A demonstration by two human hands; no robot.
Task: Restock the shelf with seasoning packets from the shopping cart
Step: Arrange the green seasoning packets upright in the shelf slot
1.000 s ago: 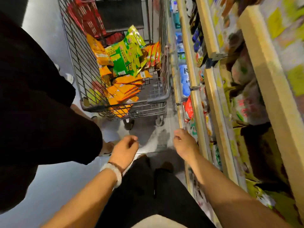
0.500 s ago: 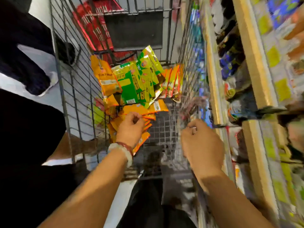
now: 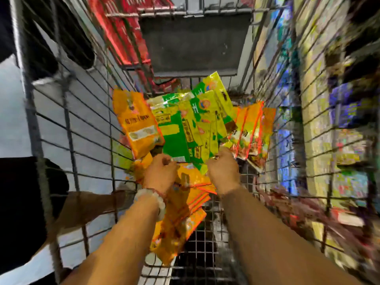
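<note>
The wire shopping cart (image 3: 86, 120) fills the head view and holds several seasoning packets. Green and yellow packets (image 3: 174, 132) lean upright in its middle, with an orange packet (image 3: 135, 122) to their left and red-and-yellow packets (image 3: 250, 132) to their right. More orange packets (image 3: 185, 212) lie flat on the cart floor under my wrists. My left hand (image 3: 160, 171) has its fingers curled round the lower edge of the green packets. Just to its right, my right hand (image 3: 223, 169) pinches the lower edge of the same bunch. The picture is blurred.
The shelf (image 3: 312, 112) with its stocked goods runs along the right side, close to the cart. A red flap (image 3: 123, 38) and a dark panel (image 3: 195, 42) stand at the cart's far end. Another person in dark clothing (image 3: 20, 202) stands left, one arm (image 3: 88, 204) against the cart.
Both my hands have moved from below the cart into it and forward onto the green packets. The view has closed in on the cart.
</note>
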